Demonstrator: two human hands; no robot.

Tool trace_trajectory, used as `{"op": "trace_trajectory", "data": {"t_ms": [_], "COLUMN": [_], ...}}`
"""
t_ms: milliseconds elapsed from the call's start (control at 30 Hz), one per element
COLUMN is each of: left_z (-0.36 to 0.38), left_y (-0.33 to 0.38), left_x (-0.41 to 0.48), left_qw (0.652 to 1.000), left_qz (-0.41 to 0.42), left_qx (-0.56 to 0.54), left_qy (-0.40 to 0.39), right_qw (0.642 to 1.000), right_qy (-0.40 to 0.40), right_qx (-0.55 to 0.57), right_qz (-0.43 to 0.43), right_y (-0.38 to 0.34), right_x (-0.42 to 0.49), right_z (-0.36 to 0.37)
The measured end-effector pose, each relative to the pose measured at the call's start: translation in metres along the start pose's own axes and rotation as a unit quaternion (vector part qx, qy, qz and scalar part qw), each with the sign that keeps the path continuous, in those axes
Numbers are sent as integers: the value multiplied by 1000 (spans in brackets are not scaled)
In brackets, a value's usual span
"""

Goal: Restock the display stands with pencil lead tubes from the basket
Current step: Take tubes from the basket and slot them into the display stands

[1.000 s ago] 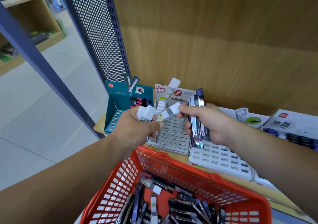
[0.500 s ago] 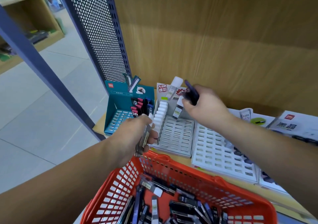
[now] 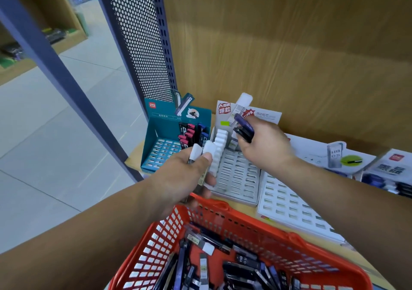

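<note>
left hand (image 3: 187, 173): at front-left edge of grey stand (image 3: 238, 178); fingers curled round a bunch of white-capped tubes (image 3: 197, 152), caps poking up past the thumb
right hand (image 3: 265, 149): over back of grey stand; dark tubes (image 3: 244, 130) clamped in the curled fingers, ends sticking out left; fingertips down on a pale tube (image 3: 233, 143) at the back row, cannot tell if seated in a slot
white caps (image 3: 219, 141): one filled column down left side of grey stand, other slots showing
basket (image 3: 223, 209): red, just in front of grey stand; loose tubes (image 3: 240, 265) heaped inside, mostly dark
teal stand (image 3: 156, 133): just left of grey stand, pink and blue caps at its back right
white stand (image 3: 289, 205): just right of grey stand
change vs 1.0 s ago: then both hands met over middle of grey stand, right pinching a white-capped tube beside the left's bunch; now apart, right gone to the back row, left dropped to the front-left edge
change vs 0.5 s ago: nearly same; left slightly higher, caps clearer above the thumb
</note>
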State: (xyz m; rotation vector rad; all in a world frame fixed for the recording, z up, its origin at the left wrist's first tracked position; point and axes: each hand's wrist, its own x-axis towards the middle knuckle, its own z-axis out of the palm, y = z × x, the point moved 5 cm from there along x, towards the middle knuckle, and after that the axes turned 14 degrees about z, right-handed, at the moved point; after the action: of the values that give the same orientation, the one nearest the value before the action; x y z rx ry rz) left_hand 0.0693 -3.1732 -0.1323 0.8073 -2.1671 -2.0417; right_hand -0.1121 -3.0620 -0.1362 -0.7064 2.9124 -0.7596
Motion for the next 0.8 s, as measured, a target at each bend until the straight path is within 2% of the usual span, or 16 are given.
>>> {"op": "trace_trajectory", "data": {"t_ms": [200, 300, 533, 600, 667, 733, 800], "left_z": [-5, -6, -11, -11, -8, -4, -1], "left_y": [-2, -2, -5, -7, -7, -7, -5], "left_x": [0, 1, 9, 11, 12, 12, 12], "left_qw": [1000, 1000, 998, 998, 998, 999, 999], "left_qz": [6, -9, 22, 18, 13, 13, 24], "left_qx": [3, -11, 43, 39, 33, 36, 39], "left_qy": [13, 19, 38, 53, 49, 31, 27], "right_qw": [997, 997, 990, 994, 998, 994, 967], "right_qy": [-11, 1, 17, 17, -29, -99, -155], "right_qx": [-56, -60, -131, -98, -54, 50, 185], "right_qz": [-44, -40, -54, -51, -33, 12, 78], "right_y": [-4, -8, -17, -12, -5, 2, 6], "right_x": [-3, -3, -4, -6, -8, -9, -10], "right_z": [3, 4, -1, -6, -3, 1, -1]}}
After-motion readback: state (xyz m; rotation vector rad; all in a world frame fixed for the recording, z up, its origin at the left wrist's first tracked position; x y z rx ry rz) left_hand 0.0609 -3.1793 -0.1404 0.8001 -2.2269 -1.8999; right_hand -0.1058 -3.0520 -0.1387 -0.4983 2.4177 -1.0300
